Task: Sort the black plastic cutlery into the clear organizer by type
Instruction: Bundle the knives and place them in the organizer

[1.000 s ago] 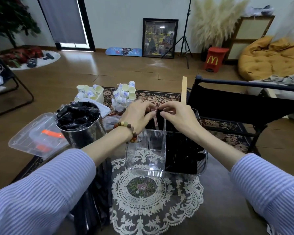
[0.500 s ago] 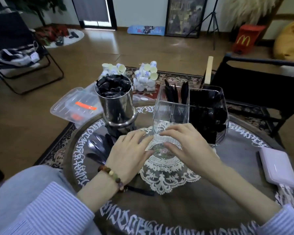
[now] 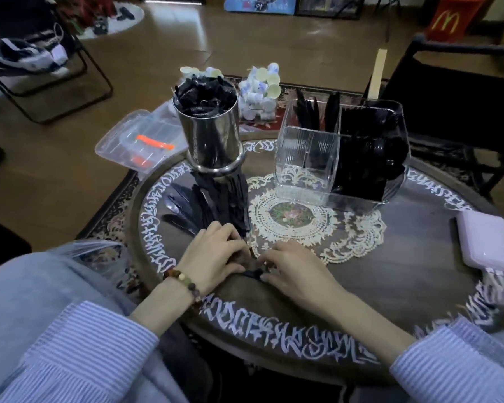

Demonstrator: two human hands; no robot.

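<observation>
Round dark bench (image 3: 390, 286): light, stiff, slick black plastic cutlery piece (image 3: 252, 274) pinched by left hand (image 3: 216, 254) and right hand (image 3: 288, 269) fingers; handle grip advised.

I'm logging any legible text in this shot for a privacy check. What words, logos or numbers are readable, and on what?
"M" (yellow arches logo): on the red box on the floor, top right.
White ornamental script around the round table's rim: stylised, not readable as words.
Blue board against the far wall: print too blurred to read.
Small cups behind the table: blue markings too small to read.
</observation>
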